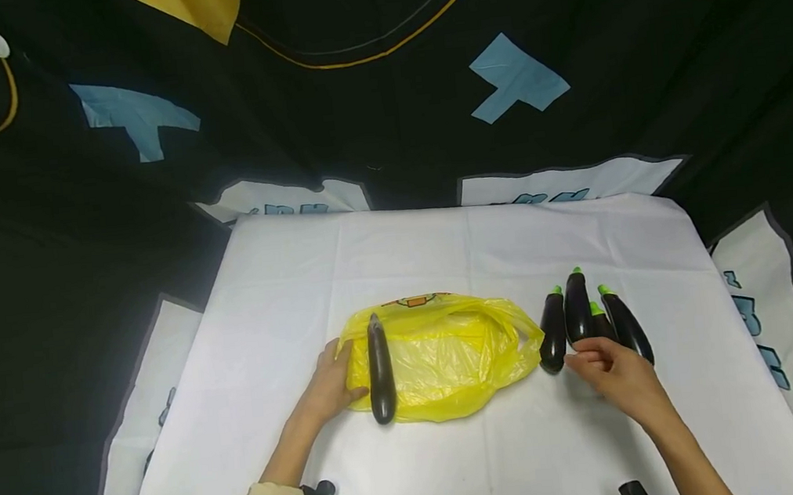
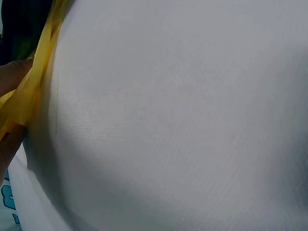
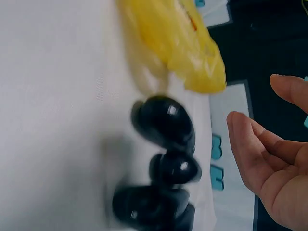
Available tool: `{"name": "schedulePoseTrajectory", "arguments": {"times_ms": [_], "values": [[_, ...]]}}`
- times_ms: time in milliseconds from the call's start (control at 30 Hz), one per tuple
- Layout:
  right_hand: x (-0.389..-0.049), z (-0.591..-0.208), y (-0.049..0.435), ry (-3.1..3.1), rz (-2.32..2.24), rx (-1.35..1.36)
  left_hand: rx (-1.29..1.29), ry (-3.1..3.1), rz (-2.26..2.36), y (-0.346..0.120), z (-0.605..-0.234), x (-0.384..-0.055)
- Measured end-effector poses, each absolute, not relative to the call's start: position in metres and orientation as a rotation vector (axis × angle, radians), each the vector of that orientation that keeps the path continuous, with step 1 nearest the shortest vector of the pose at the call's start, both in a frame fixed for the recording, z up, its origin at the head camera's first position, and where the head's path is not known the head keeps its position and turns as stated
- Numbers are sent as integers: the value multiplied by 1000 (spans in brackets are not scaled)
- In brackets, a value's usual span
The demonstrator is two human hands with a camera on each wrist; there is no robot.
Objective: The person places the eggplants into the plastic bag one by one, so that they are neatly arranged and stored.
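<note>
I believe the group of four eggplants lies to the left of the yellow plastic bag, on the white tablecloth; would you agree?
Not quite: the head view shows the four eggplants to the right of the yellow plastic bag, by the right hand. They do lie on the white tablecloth.
</note>
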State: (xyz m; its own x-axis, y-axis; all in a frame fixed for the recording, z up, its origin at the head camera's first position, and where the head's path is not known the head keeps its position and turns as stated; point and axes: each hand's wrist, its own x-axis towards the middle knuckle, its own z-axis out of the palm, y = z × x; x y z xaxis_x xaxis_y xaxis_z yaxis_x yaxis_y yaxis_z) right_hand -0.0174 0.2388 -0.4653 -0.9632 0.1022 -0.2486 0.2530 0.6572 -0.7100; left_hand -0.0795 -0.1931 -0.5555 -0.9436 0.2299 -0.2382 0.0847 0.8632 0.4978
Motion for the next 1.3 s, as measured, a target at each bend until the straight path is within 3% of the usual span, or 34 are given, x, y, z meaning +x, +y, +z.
{"name": "schedulePoseTrajectory", "arguments": {"times_ms": [867,1300], "values": [[-15,-507,333,2853,-966,808,216,2743,708,-193,-556,-77],[-23,-527,330,2694,-960,698,225,2749,718,-194,-556,-77]]}}
